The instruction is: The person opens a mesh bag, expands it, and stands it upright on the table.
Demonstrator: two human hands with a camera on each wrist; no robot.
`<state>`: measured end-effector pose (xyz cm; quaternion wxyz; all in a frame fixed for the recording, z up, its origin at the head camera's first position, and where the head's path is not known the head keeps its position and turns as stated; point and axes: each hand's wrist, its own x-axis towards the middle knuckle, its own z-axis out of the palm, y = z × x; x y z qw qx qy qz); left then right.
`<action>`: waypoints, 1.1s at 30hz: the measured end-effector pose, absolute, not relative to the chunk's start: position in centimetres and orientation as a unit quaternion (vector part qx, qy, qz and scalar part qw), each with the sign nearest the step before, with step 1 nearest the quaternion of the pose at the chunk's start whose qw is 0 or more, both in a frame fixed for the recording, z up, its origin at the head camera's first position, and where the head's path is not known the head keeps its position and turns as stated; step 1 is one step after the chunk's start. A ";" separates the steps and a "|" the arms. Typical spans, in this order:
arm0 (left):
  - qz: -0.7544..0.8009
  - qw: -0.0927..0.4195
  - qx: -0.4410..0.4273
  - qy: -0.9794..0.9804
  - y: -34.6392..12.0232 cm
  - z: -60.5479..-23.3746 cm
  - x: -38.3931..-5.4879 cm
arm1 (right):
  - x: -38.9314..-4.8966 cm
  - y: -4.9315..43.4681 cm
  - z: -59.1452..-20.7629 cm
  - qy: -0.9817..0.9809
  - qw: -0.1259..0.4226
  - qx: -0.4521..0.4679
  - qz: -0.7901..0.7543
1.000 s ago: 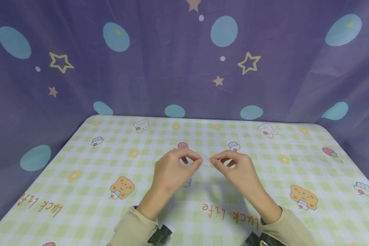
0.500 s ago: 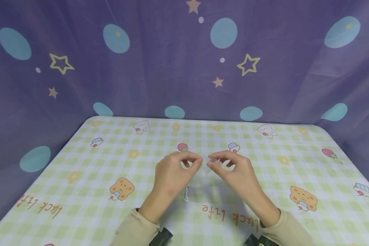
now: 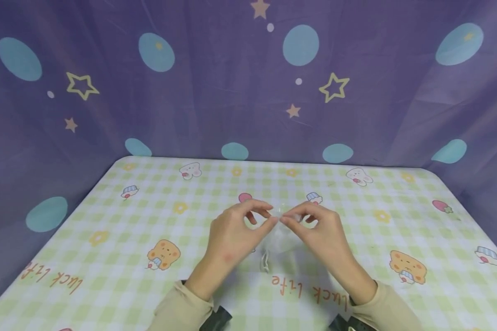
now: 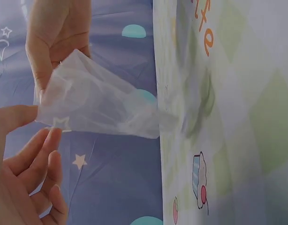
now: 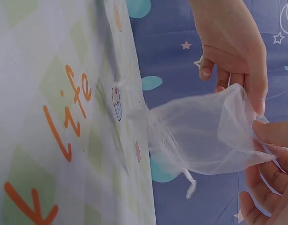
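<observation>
Between the two hands hangs a small sheer white drawstring bag (image 3: 283, 239), its mouth up at the fingertips. The right hand (image 3: 324, 232) pinches the rim between thumb and index finger. At the same rim, the left hand (image 3: 232, 232) has its thumb on the edge and its curved index finger a little apart, just below the bag's border in the left wrist view. Both thumb tips nearly meet. In the right wrist view, the mesh bag (image 5: 200, 131) spreads out wide, and a white cord (image 5: 190, 185) dangles from its side. Fingers partly hide the rim.
The table (image 3: 120, 276) wears a green-and-white checked cloth with printed bears, cupcakes and lettering. Behind it hangs a purple curtain (image 3: 215, 92) with stars and blue ovals. Dark wrist straps (image 3: 216, 318) show below the beige sleeves.
The left index finger has lifted from its thumb, and the left thumb has come right up to the right one. More of the bag now shows below the hands; its cord has swung rightward.
</observation>
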<state>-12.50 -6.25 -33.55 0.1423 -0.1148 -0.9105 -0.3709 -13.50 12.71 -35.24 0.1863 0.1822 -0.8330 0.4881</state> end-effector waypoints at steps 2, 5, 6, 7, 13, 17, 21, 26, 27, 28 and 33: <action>-0.368 0.143 -0.122 -0.911 -6.2 -33.6 -12.5 | -13.5 12.7 -35.2 -0.832 0.188 0.185 0.488; -0.367 0.146 -0.124 -0.910 -6.3 -33.6 -12.5 | -13.5 12.7 -35.2 -0.833 0.186 0.188 0.486; -0.368 0.149 -0.123 -0.909 -6.3 -33.6 -12.5 | -13.5 12.7 -35.2 -0.834 0.184 0.187 0.486; -0.369 0.153 -0.120 -0.909 -6.3 -33.5 -12.5 | -13.5 12.7 -35.2 -0.834 0.181 0.186 0.486; -0.392 0.168 -0.094 -0.900 -6.7 -33.3 -12.6 | -13.4 12.7 -35.0 -0.833 0.160 0.175 0.500; -0.424 0.149 -0.086 -0.889 -6.8 -33.3 -12.7 | -13.4 12.7 -34.9 -0.828 0.166 0.176 0.506; -0.441 0.121 -0.104 -0.883 -6.7 -33.3 -12.7 | -13.3 12.8 -34.9 -0.824 0.175 0.177 0.509; -0.442 0.111 -0.115 -0.883 -6.6 -33.3 -12.6 | -13.4 12.8 -34.9 -0.824 0.176 0.172 0.511; -0.442 0.115 -0.112 -0.882 -6.6 -33.3 -12.5 | -13.4 12.8 -34.9 -0.824 0.176 0.172 0.510; -0.443 0.119 -0.109 -0.882 -6.6 -33.2 -12.6 | -13.4 12.8 -34.9 -0.825 0.176 0.173 0.509; -0.449 0.134 -0.090 -0.879 -6.7 -33.0 -12.7 | -13.4 12.8 -34.9 -0.821 0.172 0.180 0.514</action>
